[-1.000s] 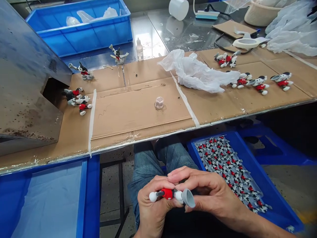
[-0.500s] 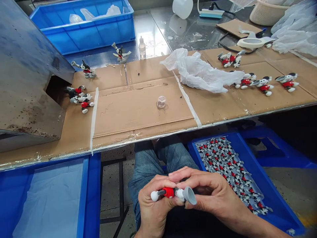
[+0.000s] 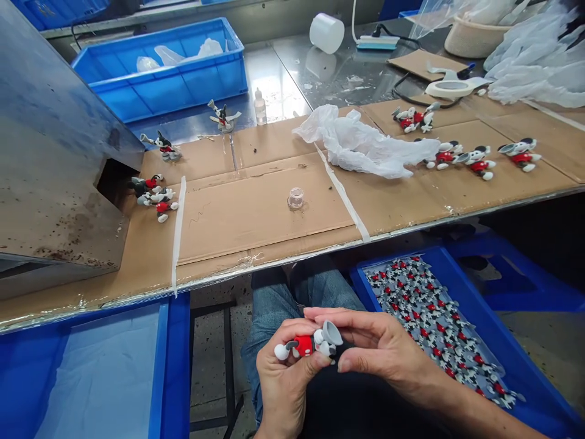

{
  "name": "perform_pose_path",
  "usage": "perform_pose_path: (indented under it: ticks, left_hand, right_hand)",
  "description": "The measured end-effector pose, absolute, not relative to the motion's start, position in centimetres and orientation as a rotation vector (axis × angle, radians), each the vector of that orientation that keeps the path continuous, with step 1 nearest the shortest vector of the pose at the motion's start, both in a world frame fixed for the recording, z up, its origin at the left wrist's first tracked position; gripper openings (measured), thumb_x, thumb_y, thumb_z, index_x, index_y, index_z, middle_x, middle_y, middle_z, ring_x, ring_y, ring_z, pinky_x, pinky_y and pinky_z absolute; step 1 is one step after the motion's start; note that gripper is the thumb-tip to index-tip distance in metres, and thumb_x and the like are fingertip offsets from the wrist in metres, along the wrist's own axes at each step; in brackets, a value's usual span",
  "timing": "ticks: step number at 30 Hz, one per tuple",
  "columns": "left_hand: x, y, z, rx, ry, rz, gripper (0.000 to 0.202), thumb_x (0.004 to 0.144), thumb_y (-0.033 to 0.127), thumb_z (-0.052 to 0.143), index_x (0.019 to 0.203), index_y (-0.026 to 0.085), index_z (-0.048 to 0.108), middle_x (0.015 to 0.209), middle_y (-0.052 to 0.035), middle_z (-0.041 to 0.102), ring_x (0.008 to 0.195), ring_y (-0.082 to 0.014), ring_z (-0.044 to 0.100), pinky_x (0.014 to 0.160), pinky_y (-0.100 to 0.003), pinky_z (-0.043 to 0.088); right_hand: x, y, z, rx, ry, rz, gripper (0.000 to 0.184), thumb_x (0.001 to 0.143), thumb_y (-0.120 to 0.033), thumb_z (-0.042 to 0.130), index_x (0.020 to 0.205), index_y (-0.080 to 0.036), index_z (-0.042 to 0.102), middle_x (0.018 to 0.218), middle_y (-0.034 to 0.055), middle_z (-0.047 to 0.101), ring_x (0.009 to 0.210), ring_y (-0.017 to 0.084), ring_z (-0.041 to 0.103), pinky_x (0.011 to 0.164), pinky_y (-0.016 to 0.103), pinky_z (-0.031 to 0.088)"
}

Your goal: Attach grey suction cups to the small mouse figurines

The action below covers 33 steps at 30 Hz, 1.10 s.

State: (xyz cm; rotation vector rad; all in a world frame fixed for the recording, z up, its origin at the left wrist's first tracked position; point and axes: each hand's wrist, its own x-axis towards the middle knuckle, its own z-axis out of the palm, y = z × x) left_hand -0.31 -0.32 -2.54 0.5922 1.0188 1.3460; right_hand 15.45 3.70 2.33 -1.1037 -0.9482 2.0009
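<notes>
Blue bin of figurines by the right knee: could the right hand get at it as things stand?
Probably yes: the bin lies open-topped just beside the right hand, nothing between, though that hand now pinches a figurine with the left hand.

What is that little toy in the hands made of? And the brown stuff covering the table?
The toy figure, held between the left hand and right hand, looks like moulded plastic: smooth, solid red, white and grey parts with a slight sheen. It could be soft vinyl; the look leaves that open. The brown cover looks like matte corrugated cardboard: flat sheets with creases, joined by pale tape strips.
</notes>
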Motion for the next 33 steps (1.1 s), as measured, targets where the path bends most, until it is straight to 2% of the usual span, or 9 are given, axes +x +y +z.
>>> perform_pose_path:
  ticks: [11,14,17,19,22,24,26,30,33]
  left_hand:
    - [-0.5,-0.5,-3.0,0.616,1.017,1.327,0.022,0.07,0.012,0.084,0.087,0.024,0.077,0.091,0.0,0.072,0.09,-0.0168,0.064,0.083,-0.025,0.051]
    - [-0.4,-0.3,-2.6,0.441,1.031,1.298,0.027,0.066,0.014,0.087,0.091,0.022,0.076,0.085,-0.0005,0.074,0.08,-0.0138,0.065,0.075,-0.022,0.052]
    - [-0.4,0.0,-2.3,0.187,0.94,1.22,0.035,0.068,0.018,0.087,0.1,0.021,0.073,0.081,-0.0011,0.074,0.069,-0.0105,0.065,0.065,-0.018,0.054]
    - [-0.5,0.2,-2.3,0.1,0.834,1.142,0.033,0.071,0.022,0.085,0.101,0.018,0.073,0.077,-0.0016,0.071,0.061,-0.0094,0.064,0.057,-0.017,0.055]
    - [-0.8,0.5,-2.6,0.055,0.691,1.03,0.032,0.074,0.024,0.082,0.101,0.012,0.073,0.073,-0.003,0.069,0.049,-0.0077,0.059,0.044,-0.017,0.055]
    - [-1.2,0.7,-2.8,0.056,0.635,0.974,0.036,0.077,0.025,0.079,0.109,0.012,0.071,0.075,-0.0049,0.07,0.044,-0.0072,0.058,0.041,-0.018,0.056]
    - [-1.6,1.0,-2.9,0.067,0.609,0.933,0.044,0.081,0.034,0.076,0.121,0.015,0.066,0.076,-0.0064,0.071,0.042,-0.0086,0.06,0.041,-0.021,0.057]
    - [-1.9,1.5,-2.9,0.11,0.853,1.046,0.05,0.087,0.05,0.065,0.129,0.023,0.06,0.09,-0.0093,0.073,0.06,-0.0174,0.07,0.05,-0.03,0.062]
    - [-1.6,1.2,-2.8,0.268,1.142,1.314,0.047,0.078,0.047,0.077,0.117,0.023,0.068,0.109,-0.0086,0.072,0.095,-0.021,0.069,0.078,-0.03,0.062]
  right_hand:
    - [15.8,3.7,1.9,-1.075,-1.003,2.011,0.034,0.073,-0.038,0.087,0.104,-0.024,0.079,0.131,0.0099,0.063,0.123,0.031,0.056,0.108,0.045,0.043]
    - [15.9,3.6,1.8,-1.095,-1.013,1.997,0.035,0.075,-0.036,0.086,0.106,-0.023,0.078,0.127,0.0097,0.066,0.12,0.031,0.059,0.106,0.043,0.045]
    - [16.0,3.7,1.4,-1.225,-1.003,1.831,0.029,0.083,-0.037,0.079,0.107,-0.022,0.077,0.106,0.0085,0.074,0.105,0.026,0.067,0.098,0.039,0.051]
    - [16.0,4.0,1.2,-1.298,-1.008,1.706,0.032,0.084,-0.038,0.077,0.111,-0.021,0.074,0.096,0.0072,0.074,0.093,0.023,0.068,0.092,0.037,0.055]
    - [15.9,4.6,1.4,-1.232,-1.089,1.741,0.039,0.082,-0.036,0.078,0.117,-0.022,0.07,0.105,0.0076,0.072,0.09,0.022,0.068,0.086,0.036,0.057]
    - [15.7,4.9,1.7,-1.143,-1.183,1.816,0.03,0.084,-0.036,0.076,0.109,-0.021,0.074,0.104,0.0072,0.072,0.09,0.021,0.068,0.083,0.033,0.058]
    - [15.3,5.1,2.1,-1.103,-1.185,1.858,0.022,0.083,-0.037,0.076,0.096,-0.018,0.076,0.091,0.0055,0.072,0.081,0.019,0.069,0.076,0.029,0.058]
    - [14.6,5.4,2.5,-1.183,-0.952,1.792,0.031,0.071,-0.04,0.086,0.085,-0.016,0.073,0.072,0.0021,0.07,0.064,0.016,0.067,0.065,0.025,0.058]
    - [14.5,5.7,2.5,-1.242,-0.886,1.729,0.033,0.069,-0.041,0.088,0.083,-0.016,0.072,0.07,0.0017,0.069,0.061,0.015,0.066,0.063,0.024,0.057]
